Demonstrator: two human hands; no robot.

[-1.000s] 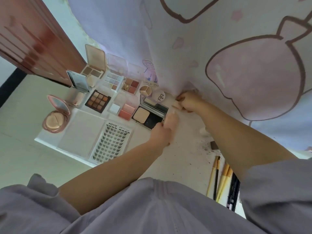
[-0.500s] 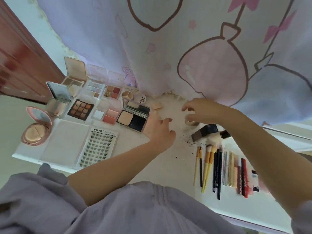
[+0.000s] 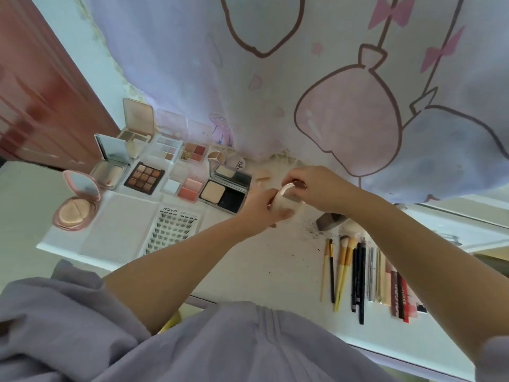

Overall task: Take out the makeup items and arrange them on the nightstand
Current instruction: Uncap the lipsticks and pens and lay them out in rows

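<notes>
Both my hands meet over the middle of the white nightstand (image 3: 270, 268) on a small round pale-pink jar (image 3: 283, 202). My left hand (image 3: 260, 209) cups its body from below. My right hand (image 3: 314, 188) grips its rim or lid from above. Opened makeup lies in rows at the left: a black powder compact (image 3: 224, 195), a brown eyeshadow palette (image 3: 144, 177), a pink blush (image 3: 190, 188), a round pink cushion compact (image 3: 75, 209) and a lash tray (image 3: 170, 232). A small beige sponge (image 3: 263, 179) rests behind the jar.
Brushes, pencils and lip tubes (image 3: 358, 271) lie side by side at the right front. A dark-handled brush (image 3: 327, 221) sits under my right forearm, with dark specks scattered near it. A printed lilac curtain (image 3: 275, 78) hangs behind the nightstand. A red-brown door (image 3: 35, 100) is at left.
My right hand picked up the pink jar from the right and brought it to the middle. My left hand rose off the surface and closed on the jar.
</notes>
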